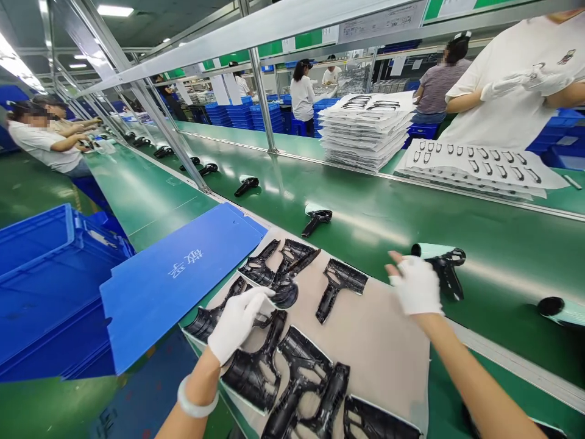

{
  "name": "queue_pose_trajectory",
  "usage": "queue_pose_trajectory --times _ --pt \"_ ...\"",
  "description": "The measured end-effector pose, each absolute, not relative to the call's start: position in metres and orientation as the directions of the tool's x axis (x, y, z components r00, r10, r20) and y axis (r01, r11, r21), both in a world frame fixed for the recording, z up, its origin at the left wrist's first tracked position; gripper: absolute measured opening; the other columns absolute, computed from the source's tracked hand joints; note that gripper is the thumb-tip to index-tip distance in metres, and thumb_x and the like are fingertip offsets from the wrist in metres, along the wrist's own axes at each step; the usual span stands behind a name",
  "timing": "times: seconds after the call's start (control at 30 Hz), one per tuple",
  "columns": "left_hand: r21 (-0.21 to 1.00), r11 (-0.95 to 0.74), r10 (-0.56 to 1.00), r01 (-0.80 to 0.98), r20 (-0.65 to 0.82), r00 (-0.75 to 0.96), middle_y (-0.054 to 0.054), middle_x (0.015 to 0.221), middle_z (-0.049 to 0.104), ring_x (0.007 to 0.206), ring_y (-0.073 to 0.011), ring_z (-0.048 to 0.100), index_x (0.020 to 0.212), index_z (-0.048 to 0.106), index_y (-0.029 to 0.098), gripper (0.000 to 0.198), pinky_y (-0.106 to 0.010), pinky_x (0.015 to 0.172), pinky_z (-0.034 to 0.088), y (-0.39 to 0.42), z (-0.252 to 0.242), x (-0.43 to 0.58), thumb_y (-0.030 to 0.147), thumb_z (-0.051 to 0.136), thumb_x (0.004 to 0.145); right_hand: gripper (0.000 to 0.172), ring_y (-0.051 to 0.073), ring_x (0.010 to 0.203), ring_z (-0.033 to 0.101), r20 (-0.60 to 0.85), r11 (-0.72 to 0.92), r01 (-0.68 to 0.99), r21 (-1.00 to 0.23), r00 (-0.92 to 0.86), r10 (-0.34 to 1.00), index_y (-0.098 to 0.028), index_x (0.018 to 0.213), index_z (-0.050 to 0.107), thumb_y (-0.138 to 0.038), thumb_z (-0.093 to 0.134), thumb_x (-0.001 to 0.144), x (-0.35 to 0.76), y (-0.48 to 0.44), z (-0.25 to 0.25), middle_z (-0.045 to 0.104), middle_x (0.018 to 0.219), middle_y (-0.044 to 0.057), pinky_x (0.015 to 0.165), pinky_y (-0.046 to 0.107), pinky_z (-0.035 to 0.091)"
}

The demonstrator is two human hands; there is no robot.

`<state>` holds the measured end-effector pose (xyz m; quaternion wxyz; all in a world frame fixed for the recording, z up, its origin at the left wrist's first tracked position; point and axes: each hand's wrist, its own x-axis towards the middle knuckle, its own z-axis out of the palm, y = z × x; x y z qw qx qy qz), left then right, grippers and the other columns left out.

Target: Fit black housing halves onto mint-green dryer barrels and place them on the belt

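My left hand (240,326), in a white glove, reaches over the left part of a paper-covered work surface. Its fingers are bent at a black shell half (286,294) shaped like a hair dryer, which lies among other shells. The fingertips are partly hidden against the dark plastic. My right hand (415,285), in a white glove with some bare fingertips, is held above the belt edge with its fingers apart. Just beyond it lies a mint-and-black hair dryer body (445,259). A single black shell half (340,285) lies between my hands.
Several more black shells (253,375) cover the near paper. A green conveyor belt (365,225) carries spaced dryer bodies. Left are a blue sheet (178,274) and blue crates (41,286). Paper stacks (365,137) stand across the belt, near a gloved co-worker (507,85). A metal post rises ahead.
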<state>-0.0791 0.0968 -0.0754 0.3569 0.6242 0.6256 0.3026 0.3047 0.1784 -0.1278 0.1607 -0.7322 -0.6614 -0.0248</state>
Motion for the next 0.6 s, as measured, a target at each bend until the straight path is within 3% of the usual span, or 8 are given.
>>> queue_pose_trajectory --times 0.1,0.2,0.27,0.37,0.43,0.53,0.6 --pt "0.904 0.118 0.985 0.412 -0.054 -0.165 -0.003 0.077 0.067 0.064 -0.0177 0.064 0.088 0.063 0.018 0.036 -0.029 0.061 0.056 0.095 -0.080 -0.077 0.049 0.047 0.094 0.039 0.022 0.081 0.065 0.084 0.200 0.959 -0.200 -0.186 0.979 -0.029 0.127 0.065 -0.041 0.059 0.090 0.216 0.155 -0.127 0.070 0.085 0.007 0.070 0.032 0.040" --pt "0.945 0.150 0.954 0.290 -0.061 -0.294 0.000 0.079 0.062 0.061 -0.0153 0.060 0.087 0.061 0.019 0.032 -0.027 0.057 0.054 0.094 -0.087 -0.075 0.051 0.065 0.084 0.041 0.022 0.071 0.067 -0.023 0.193 0.961 -0.199 -0.202 0.979 -0.025 0.123 0.067 -0.047 0.063 0.088 0.168 0.139 -0.134 0.069 0.081 0.008 0.063 0.031 0.042" --pt "0.960 0.157 0.939 0.232 -0.072 -0.335 -0.003 0.089 0.065 0.067 -0.0169 0.064 0.104 0.064 0.019 0.038 -0.029 0.061 0.057 0.091 -0.089 -0.079 0.049 0.067 0.082 0.034 0.022 0.067 0.067 -0.034 0.133 0.969 -0.207 -0.143 0.989 -0.021 0.113 0.070 -0.043 0.060 0.089 0.162 0.131 -0.138 0.068 0.083 0.010 0.060 0.030 0.042" --pt "0.979 0.156 0.920 0.132 -0.096 -0.381 -0.010 0.117 0.067 0.094 -0.0245 0.070 0.138 0.051 0.023 0.060 -0.036 0.080 0.060 0.084 -0.087 -0.093 0.047 0.065 0.084 0.028 0.020 0.070 0.067 0.065 0.112 0.955 -0.276 -0.097 0.993 -0.020 0.111 0.068 -0.025 0.052 0.089 0.173 0.115 -0.142 0.067 0.090 0.009 0.061 0.029 0.045" --pt "0.988 0.138 0.911 0.063 -0.101 -0.400 -0.012 0.137 0.059 0.119 -0.0308 0.063 0.141 0.049 0.025 0.063 -0.042 0.094 0.057 0.080 -0.084 -0.104 0.043 0.067 0.083 0.031 0.020 0.075 0.066 0.198 0.155 0.926 -0.344 -0.090 0.976 -0.018 0.107 0.067 -0.013 0.044 0.086 0.185 0.098 -0.146 0.066 0.092 0.009 0.066 0.031 0.049" --pt "0.990 0.137 0.921 -0.015 -0.133 -0.366 -0.009 0.145 0.054 0.139 -0.0355 0.045 0.112 0.067 0.023 0.050 -0.044 0.106 0.052 0.076 -0.083 -0.111 0.026 0.083 0.066 0.030 0.024 0.085 0.067 0.414 0.250 0.872 -0.421 -0.060 0.908 -0.017 0.106 0.061 -0.011 0.040 0.085 0.202 0.064 -0.153 0.066 0.093 0.011 0.074 0.039 0.055" --pt "0.968 0.207 0.924 -0.144 -0.242 -0.297 -0.011 0.130 0.065 0.133 -0.0362 0.052 0.092 0.069 0.021 0.034 -0.046 0.102 0.055 0.075 -0.085 -0.106 0.020 0.084 0.062 0.031 0.027 0.092 0.067 0.535 0.317 0.826 -0.467 -0.022 0.845 -0.019 0.117 0.055 -0.018 0.048 0.087 0.212 0.041 -0.158 0.067 0.099 0.012 0.076 0.044 0.057"
